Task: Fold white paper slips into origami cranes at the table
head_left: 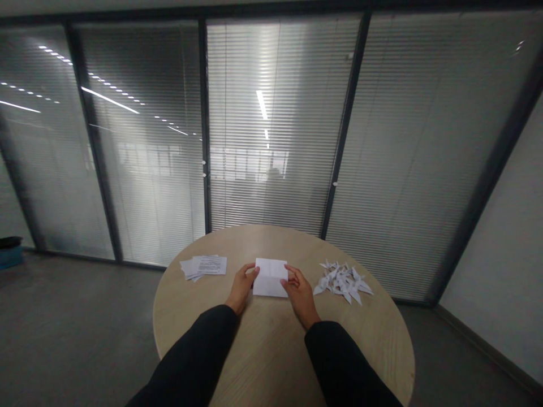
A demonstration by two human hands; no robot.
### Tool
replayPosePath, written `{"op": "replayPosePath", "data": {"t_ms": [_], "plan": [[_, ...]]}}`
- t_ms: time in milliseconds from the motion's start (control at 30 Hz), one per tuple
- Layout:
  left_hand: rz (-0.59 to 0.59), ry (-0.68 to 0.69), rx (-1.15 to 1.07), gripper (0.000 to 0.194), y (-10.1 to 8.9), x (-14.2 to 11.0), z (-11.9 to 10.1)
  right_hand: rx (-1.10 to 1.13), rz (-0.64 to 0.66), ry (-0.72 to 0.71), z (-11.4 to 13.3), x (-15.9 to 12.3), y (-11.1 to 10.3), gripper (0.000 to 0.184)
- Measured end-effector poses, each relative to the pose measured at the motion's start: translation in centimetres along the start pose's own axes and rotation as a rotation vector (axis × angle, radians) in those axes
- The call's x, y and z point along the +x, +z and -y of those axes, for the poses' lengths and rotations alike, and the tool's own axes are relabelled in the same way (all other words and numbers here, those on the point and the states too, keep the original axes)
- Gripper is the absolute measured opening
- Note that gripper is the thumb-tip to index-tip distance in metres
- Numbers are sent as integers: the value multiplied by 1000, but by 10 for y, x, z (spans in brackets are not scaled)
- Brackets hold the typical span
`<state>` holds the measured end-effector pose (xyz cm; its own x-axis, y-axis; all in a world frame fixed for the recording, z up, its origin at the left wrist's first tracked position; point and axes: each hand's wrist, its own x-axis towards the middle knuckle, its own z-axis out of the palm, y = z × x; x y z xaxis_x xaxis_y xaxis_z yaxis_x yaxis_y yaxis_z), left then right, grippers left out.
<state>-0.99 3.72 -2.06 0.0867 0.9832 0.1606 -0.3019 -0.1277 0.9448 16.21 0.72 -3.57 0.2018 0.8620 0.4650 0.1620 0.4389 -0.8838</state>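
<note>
Between my two hands is a white sheet of paper (pixel 270 277), held up a little over the round table, with a faint crease across it. My left hand (pixel 244 284) pinches its left edge, thumb on the near face. On the other side my right hand (pixel 299 291) grips the right edge between thumb and fingers. To the right lies a heap of folded white paper cranes (pixel 343 281). Off to the left sits a small loose stack of printed paper sheets (pixel 206 266).
The round wooden table (pixel 271 350) stands before a glass partition with closed blinds (pixel 271 141). A white wall (pixel 504 254) rises at the right. On the floor at the far left is a blue bin with a black rim (pixel 11 254).
</note>
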Motion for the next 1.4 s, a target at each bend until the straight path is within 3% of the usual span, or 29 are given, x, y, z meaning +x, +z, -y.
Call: {"op": "replayPosePath", "data": {"t_ms": [167,400,700,833,900,1033,1167,1300,1400], "plan": [[104,-9,13,56,3,-2,-3,112,-27,73,1,0,2,67],[188,-1,-8,50,2,-4,-3,221,47,170,3,0,2,40],[280,-42,-141,37,-1,-3,3,214,-14,184,3,-1,-1,29],[241,-101,-141,26,-1,-3,-1,116,-17,148,2,0,-3,25],[279,-134,-219,27,1,-5,-7,39,-10,110,0,1,-3,24],[310,-190,-335,44,6,-10,-18,-71,29,-2,0,1,-4,26],[348,-259,-268,62,7,-15,-24,-93,29,-99,5,0,-5,28],[338,-178,-81,46,6,-18,-23,-44,47,-168,8,0,-6,26],[370,-99,43,46,5,-18,-20,-9,65,-187,11,0,-6,24]]}}
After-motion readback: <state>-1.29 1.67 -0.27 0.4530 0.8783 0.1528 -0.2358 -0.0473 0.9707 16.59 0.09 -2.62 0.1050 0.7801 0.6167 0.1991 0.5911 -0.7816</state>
